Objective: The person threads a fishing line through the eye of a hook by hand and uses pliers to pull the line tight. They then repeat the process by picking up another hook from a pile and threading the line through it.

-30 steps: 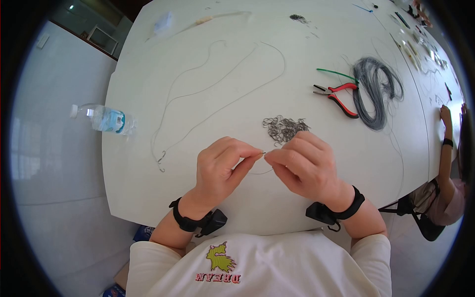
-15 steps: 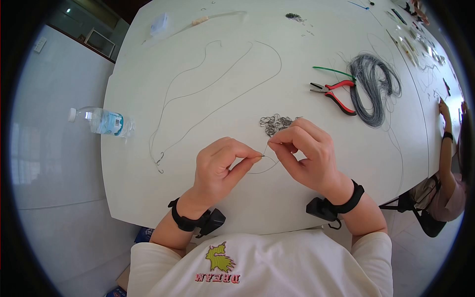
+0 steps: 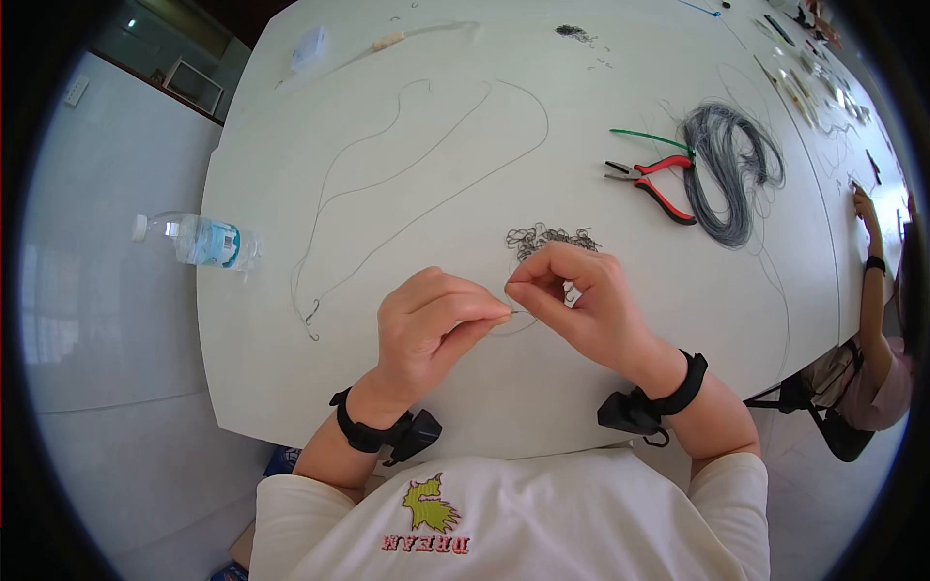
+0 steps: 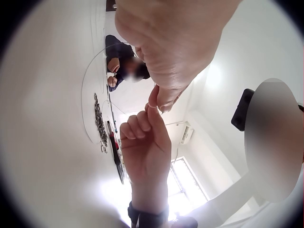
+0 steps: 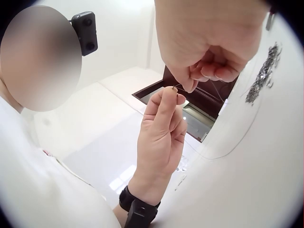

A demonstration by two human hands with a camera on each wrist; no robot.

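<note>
In the head view the left hand (image 3: pixel 434 324) pinches a tiny dark hook between thumb and forefinger; its shank end (image 5: pixel 175 87) shows at the fingertips in the right wrist view. The right hand (image 3: pixel 591 305) is just beside it, thumb and forefinger pinched on a thin line. A loop of this line (image 5: pixel 228 154) hangs by the hands. Behind the right hand lies a pile of dark hooks (image 3: pixel 552 239). Left of the hands, lines (image 3: pixel 387 249) with hooks (image 3: pixel 312 312) at their ends lie on the white table (image 3: pixel 271 387).
Red-handled pliers (image 3: pixel 668 198) and a grey bundle of line (image 3: pixel 722 194) with a green tie (image 3: pixel 644 137) lie at right. A plastic bottle (image 3: pixel 208 240) lies at the left edge. Small dark pieces (image 3: pixel 573 33) are at the back. Another person's arm (image 3: pixel 872 261) reaches in at far right.
The right hand drew away from the left fingertips, up and right, then came back left to just above them. The left hand has barely moved and keeps its pinch.
</note>
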